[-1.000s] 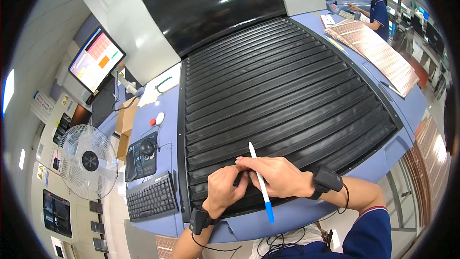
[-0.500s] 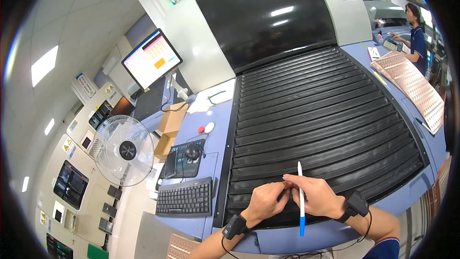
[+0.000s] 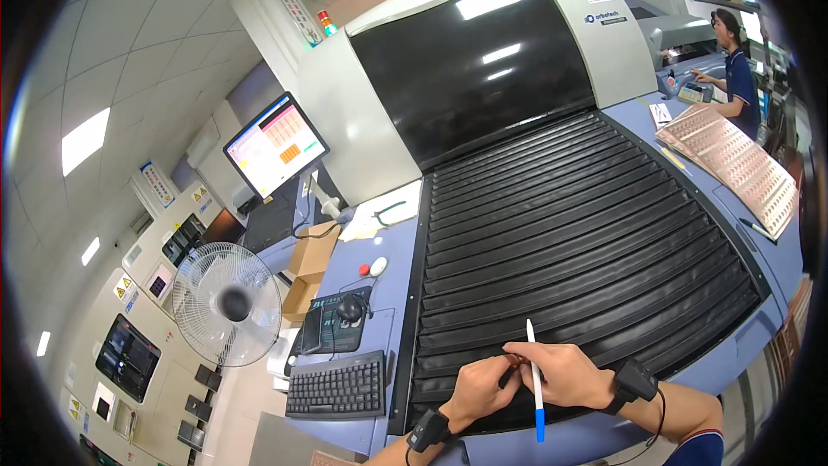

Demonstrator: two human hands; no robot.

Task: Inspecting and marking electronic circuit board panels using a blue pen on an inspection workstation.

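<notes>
Over the near edge of the black ribbed bellows cover [image 3: 552,233], my two hands meet with fingertips together. My right hand [image 3: 565,374] is closed, with a white pen [image 3: 534,371] between its fingers; the blue end points down toward me and the slim white end points away. My left hand [image 3: 481,388] is pinched shut beside the right fingertips. Anything small between the touching fingers is too hidden to make out. A black band with a cable sits on each wrist.
Left of the cover lie a black keyboard [image 3: 336,386], a mouse [image 3: 350,308] and a monitor [image 3: 276,145]. A fan [image 3: 227,304] stands farther left. Copper-coloured panels [image 3: 733,164] and a dark pen [image 3: 758,229] lie at right. Another person [image 3: 740,82] works at the far right.
My view has tilted, so the machine, the fan and my hands appear lower in the picture. My hands keep the same pose, the pen still in the right one.
</notes>
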